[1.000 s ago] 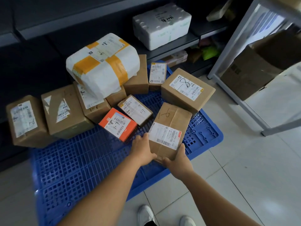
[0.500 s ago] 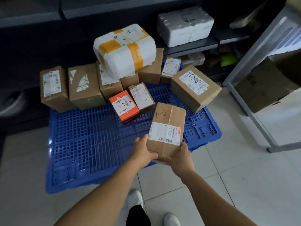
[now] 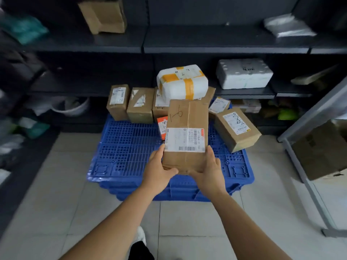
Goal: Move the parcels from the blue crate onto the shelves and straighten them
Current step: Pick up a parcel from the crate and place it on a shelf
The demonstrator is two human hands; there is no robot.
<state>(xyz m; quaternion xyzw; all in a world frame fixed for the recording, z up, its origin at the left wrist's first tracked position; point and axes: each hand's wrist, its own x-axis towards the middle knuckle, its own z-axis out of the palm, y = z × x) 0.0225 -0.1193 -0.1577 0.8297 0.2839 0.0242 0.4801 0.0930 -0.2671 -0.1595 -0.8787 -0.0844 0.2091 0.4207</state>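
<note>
Right now I have both hands on one parcel, lifted clear of the crate. My left hand (image 3: 159,170) cups the near left corner of the brown cardboard box with the white barcode label (image 3: 186,137), thumb up its side and fingers curled under the bottom edge; my right hand (image 3: 207,170) mirrors it on the near right corner. Neither hand is nearer than the other: they sit level, one on each side of the near end.

That box's long axis runs straight away from me, label end close, the handwritten end pointing at the shelving. It hangs above the blue perforated plastic crate (image 3: 131,152), which lies upside down on the tiled floor like a platform, touching nothing but my hands.

Beyond it, the other parcels crowd the far edge of the crate: a row of taped brown cartons (image 3: 139,105), a small orange box (image 3: 162,126) partly hidden behind my load, a tilted brown carton (image 3: 237,129) to the right, and a white plastic-wrapped bundle with yellow tape (image 3: 183,82) stacked on top.

Farther still and higher stand the dark metal shelves (image 3: 216,46). I judge the move ahead is up and forward, and the box may need turning before it sits square on a shelf.
</note>
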